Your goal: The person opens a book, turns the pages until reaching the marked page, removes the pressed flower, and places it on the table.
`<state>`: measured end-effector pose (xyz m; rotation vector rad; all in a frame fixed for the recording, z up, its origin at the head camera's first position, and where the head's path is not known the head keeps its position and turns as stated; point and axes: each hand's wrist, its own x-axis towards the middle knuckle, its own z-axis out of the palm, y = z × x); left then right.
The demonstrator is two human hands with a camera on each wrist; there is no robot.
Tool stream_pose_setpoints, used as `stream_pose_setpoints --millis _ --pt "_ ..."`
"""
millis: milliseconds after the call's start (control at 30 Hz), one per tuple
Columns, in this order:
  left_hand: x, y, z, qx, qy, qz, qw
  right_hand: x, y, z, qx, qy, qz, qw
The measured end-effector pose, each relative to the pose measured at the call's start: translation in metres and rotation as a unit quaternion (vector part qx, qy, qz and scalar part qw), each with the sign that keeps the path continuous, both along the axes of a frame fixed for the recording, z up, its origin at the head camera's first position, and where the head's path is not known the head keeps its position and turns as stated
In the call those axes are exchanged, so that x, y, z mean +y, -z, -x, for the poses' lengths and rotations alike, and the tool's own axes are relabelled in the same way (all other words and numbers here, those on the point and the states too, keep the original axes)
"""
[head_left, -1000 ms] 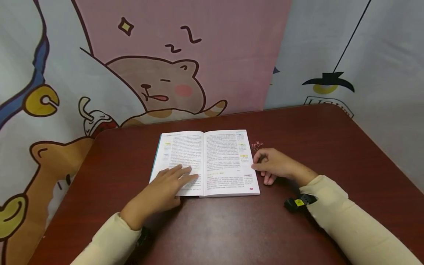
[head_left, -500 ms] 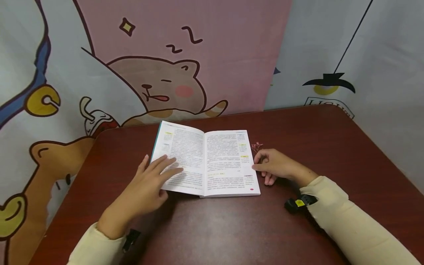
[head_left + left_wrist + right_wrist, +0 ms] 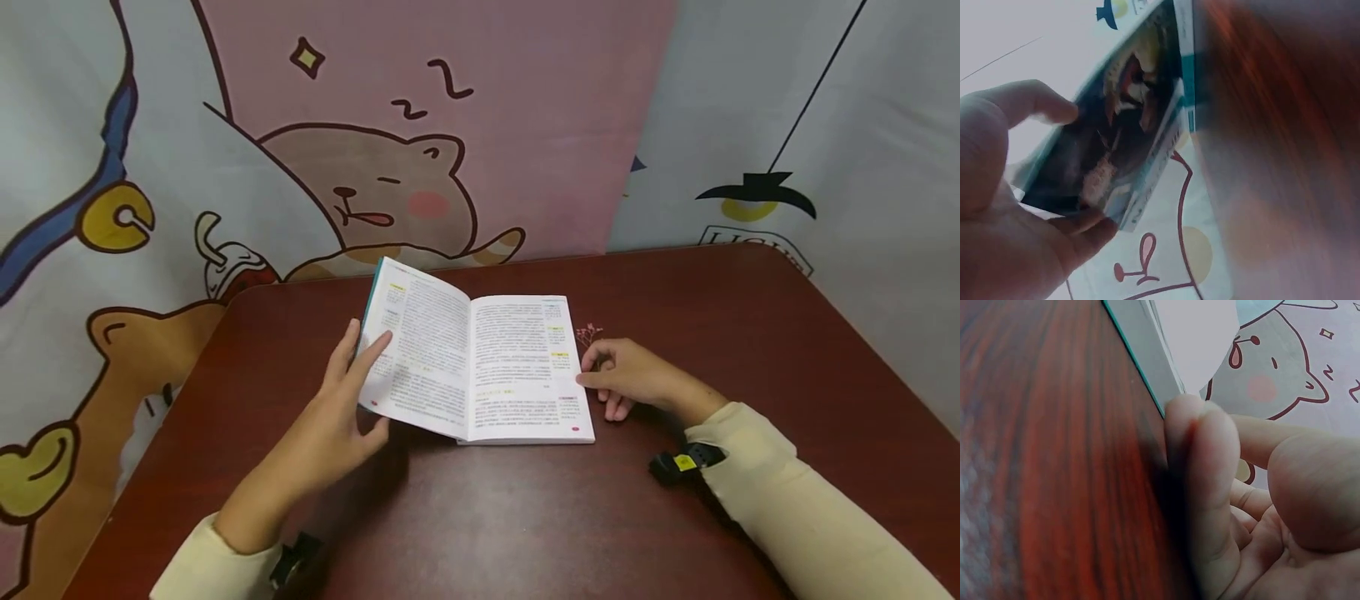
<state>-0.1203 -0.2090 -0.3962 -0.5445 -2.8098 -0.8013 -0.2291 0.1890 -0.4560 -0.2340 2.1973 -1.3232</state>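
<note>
An open book with printed pages lies on the table, its left half tilted up. My left hand holds that left half at its outer edge, with one finger over the page and others behind. In the left wrist view, the thumb and fingers are around the dark pictured cover. My right hand pinches the right edge of the pages between thumb and forefinger, its other fingers curled beneath. Just above it shows a small pink flower sprig; its lower stem is hidden.
The dark red-brown table reaches back to a cartoon-printed cloth. A black wrist device sits under the right cuff, and another under the left.
My left hand has moved left from the page to the book's outer edge, and the left half has risen off the table. The right hand stays at the right edge.
</note>
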Motion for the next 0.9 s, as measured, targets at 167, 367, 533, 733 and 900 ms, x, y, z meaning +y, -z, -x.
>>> stream_pose_setpoints --millis 167,367,533,733,900 --pt "0.005 0.002 0.001 -0.037 -0.014 -0.076 0.9963 0.001 0.003 0.002 -0.001 0.005 0.0 1.0" --pt "0.016 0.004 0.005 0.035 -0.04 -0.139 0.9889 0.001 0.004 0.002 0.002 0.003 0.003 1.0" --pt "0.029 0.003 0.007 0.041 -0.04 -0.202 0.9777 0.001 0.002 0.0 0.002 0.001 0.0 1.0" --pt "0.042 0.003 0.009 -0.009 -0.021 -0.221 0.9749 0.002 0.0 -0.001 0.006 0.002 0.003 1.0" --pt "0.053 0.004 0.012 -0.042 -0.013 -0.192 0.9804 0.001 0.001 -0.002 0.011 0.002 0.004 1.0"
